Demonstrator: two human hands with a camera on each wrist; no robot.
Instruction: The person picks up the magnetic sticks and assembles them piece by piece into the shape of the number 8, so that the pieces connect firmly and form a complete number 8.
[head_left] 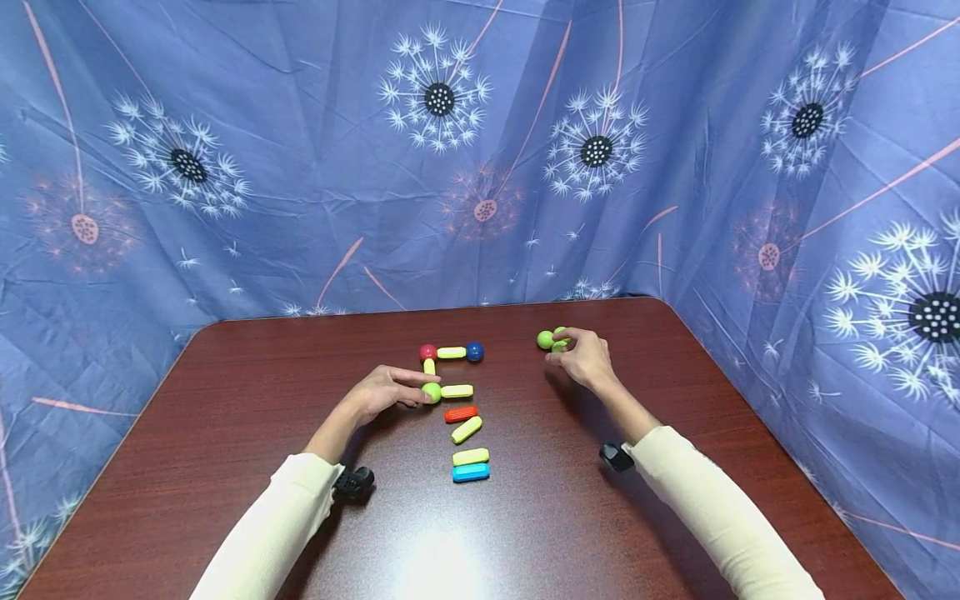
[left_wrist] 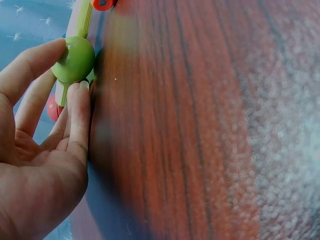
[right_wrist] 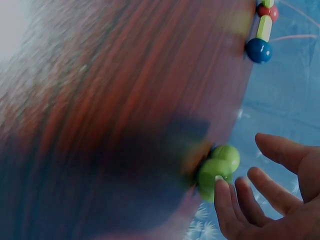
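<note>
In the head view, my left hand [head_left: 381, 390] pinches a green ball [left_wrist: 76, 60] between thumb and fingers. That ball joins a yellow rod [head_left: 457, 391] pointing right and another yellow rod [head_left: 429, 367] running back to a red ball [head_left: 427, 352]. From the red ball a yellow rod [head_left: 452, 352] leads to a blue ball [head_left: 475, 352]. My right hand [head_left: 585, 358] reaches a small cluster of loose green balls [head_left: 545, 339]. In the right wrist view its thumb and fingers are spread apart, and one fingertip appears to touch a green ball [right_wrist: 212, 175].
Loose rods lie between the hands: a red rod [head_left: 461, 414], a yellow rod [head_left: 467, 430], another yellow rod [head_left: 471, 457] and a blue rod [head_left: 471, 473]. Patterned blue cloth [head_left: 315, 167] hangs behind and beside the brown table [head_left: 247, 375].
</note>
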